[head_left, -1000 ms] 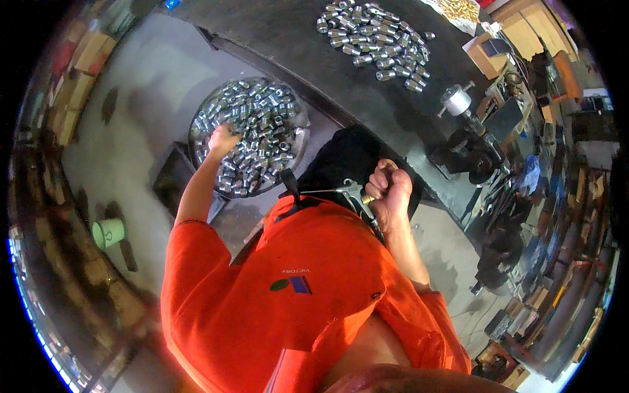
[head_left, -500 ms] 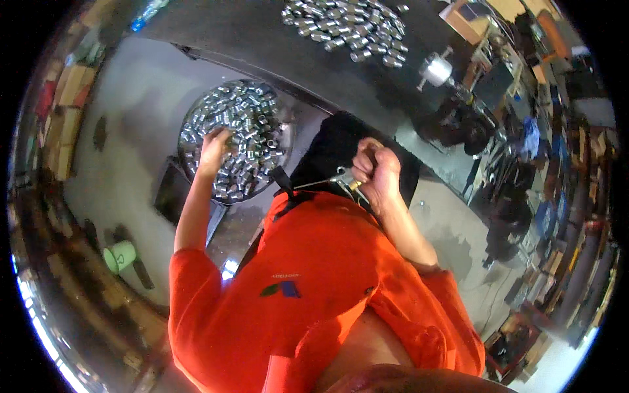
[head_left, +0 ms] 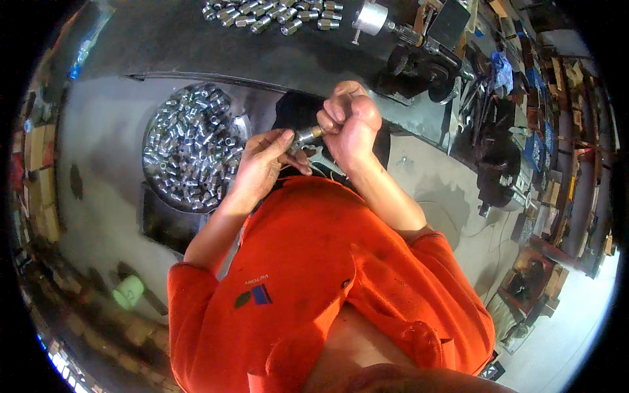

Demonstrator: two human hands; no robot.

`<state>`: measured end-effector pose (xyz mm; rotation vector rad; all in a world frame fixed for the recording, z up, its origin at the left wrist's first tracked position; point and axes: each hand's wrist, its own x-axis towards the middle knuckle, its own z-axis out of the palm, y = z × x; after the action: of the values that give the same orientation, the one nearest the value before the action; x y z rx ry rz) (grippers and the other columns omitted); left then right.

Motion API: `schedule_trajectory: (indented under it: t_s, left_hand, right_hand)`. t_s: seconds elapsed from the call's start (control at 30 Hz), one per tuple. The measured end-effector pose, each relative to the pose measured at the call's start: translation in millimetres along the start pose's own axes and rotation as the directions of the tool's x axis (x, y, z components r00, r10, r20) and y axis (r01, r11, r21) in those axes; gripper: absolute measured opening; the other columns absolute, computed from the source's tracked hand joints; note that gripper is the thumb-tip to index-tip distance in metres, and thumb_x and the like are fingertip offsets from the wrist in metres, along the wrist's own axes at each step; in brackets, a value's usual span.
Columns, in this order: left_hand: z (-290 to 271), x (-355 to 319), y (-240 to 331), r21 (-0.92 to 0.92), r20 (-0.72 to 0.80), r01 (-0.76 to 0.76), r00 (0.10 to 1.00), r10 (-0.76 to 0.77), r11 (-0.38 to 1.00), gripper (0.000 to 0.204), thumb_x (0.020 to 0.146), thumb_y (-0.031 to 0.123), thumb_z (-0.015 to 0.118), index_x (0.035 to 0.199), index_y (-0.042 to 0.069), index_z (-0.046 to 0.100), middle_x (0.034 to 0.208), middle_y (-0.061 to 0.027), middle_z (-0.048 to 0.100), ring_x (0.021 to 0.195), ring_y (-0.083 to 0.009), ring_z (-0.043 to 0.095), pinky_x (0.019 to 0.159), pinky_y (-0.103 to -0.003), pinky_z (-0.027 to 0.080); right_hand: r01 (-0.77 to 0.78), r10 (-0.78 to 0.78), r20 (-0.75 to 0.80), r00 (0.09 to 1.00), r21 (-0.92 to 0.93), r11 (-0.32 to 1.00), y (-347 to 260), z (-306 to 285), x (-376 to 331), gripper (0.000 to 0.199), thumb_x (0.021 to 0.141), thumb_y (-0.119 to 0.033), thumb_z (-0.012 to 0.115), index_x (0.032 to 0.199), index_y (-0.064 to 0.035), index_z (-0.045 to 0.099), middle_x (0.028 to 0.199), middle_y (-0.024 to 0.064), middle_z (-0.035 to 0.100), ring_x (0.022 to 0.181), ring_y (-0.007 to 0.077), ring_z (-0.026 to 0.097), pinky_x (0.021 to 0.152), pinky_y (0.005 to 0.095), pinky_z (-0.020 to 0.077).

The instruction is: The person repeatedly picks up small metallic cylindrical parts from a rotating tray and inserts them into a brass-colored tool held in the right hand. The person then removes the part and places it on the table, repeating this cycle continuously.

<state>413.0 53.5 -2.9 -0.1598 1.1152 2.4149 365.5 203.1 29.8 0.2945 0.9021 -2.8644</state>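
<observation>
2 hands of yours meet in front of your waist. Your left hand pinches a silver fitting between thumb and fingers. Your right hand is curled into a fist around a brass piece, which meets the fitting's right end; you cannot tell what else the fist hides. The fitting lies slanted between both hands, near the edge of the table.

To your left, a round tray holds many loose fittings, with a dark box just beside it. Ahead, more fittings form a pile on the table, left of a silver cylinder.
</observation>
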Motion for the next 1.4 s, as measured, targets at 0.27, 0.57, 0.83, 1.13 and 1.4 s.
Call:
schedule_trajectory:
  t_s: [0.27, 0.57, 0.83, 1.13, 1.4]
  left_hand:
    - [8.6, 5.1, 18.9, 0.157, -0.030, -0.011, 0.999, 0.016, 0.988, 0.035, 0.087, 0.026, 0.049, 0.087, -0.009, 0.052, 0.063, -0.0146, 0.058, 0.056, -0.0218, 0.059, 0.054, -0.029, 0.050]
    - [14.8, 13.8, 9.9, 0.281, -0.066, -0.118, 0.988, 0.141, 0.952, 0.028, 0.086, 0.020, 0.051, 0.089, -0.007, 0.052, 0.067, -0.0124, 0.057, 0.054, -0.0184, 0.058, 0.052, -0.026, 0.048]
    - [8.5, 18.5, 10.2, 0.501, -0.017, -0.211, 0.967, 0.254, 0.839, 0.021, 0.086, 0.011, 0.051, 0.094, -0.008, 0.052, 0.068, -0.0100, 0.058, 0.058, -0.0156, 0.059, 0.055, -0.025, 0.048]
    - [-46.4, 29.9, 51.3, 0.661, -0.222, -0.221, 0.855, 0.469, 0.717, 0.020, 0.082, 0.009, 0.055, 0.090, -0.009, 0.056, 0.064, -0.0084, 0.058, 0.053, -0.0117, 0.056, 0.048, -0.023, 0.045]
    - [-102.0, 156.0, 187.1, 0.994, -0.102, 0.039, 0.704, 0.702, 0.105, 0.034, 0.077, 0.038, 0.057, 0.072, 0.005, 0.063, 0.060, -0.0084, 0.059, 0.055, -0.0188, 0.058, 0.052, -0.032, 0.044]
  right_hand:
    - [-0.038, 0.038, -0.011, 0.999, 0.036, 0.999, -4.3, 5.9, 9.6, 0.016, 0.068, -0.009, 0.035, 0.073, -0.0025, 0.049, 0.051, 0.0030, 0.033, 0.045, 0.0100, 0.027, 0.041, 0.0231, 0.0225]
    - [0.013, -0.013, 0.012, 1.000, -0.025, 1.000, 3.3, 5.3, 13.7, 0.016, 0.067, -0.007, 0.035, 0.071, -0.0026, 0.050, 0.051, 0.0024, 0.033, 0.045, 0.0096, 0.027, 0.040, 0.0232, 0.0210]
    - [-0.023, 0.028, -0.131, 0.991, 0.034, 0.999, 5.0, 4.4, 22.2, 0.014, 0.075, -0.013, 0.037, 0.075, -0.0035, 0.047, 0.051, 0.0013, 0.030, 0.045, 0.0098, 0.027, 0.040, 0.0239, 0.0212]
    - [-0.023, 0.010, -0.107, 0.994, -0.118, 0.993, 2.1, -11.1, 20.4, 0.014, 0.069, -0.011, 0.036, 0.075, -0.0037, 0.046, 0.052, 0.0021, 0.031, 0.044, 0.0105, 0.025, 0.039, 0.0238, 0.0219]
    - [-0.166, 0.156, -0.120, 0.980, -0.075, 0.983, 12.5, -23.6, 8.3, 0.013, 0.073, -0.012, 0.039, 0.078, -0.0036, 0.047, 0.053, 0.0009, 0.029, 0.045, 0.0099, 0.025, 0.040, 0.0236, 0.0204]
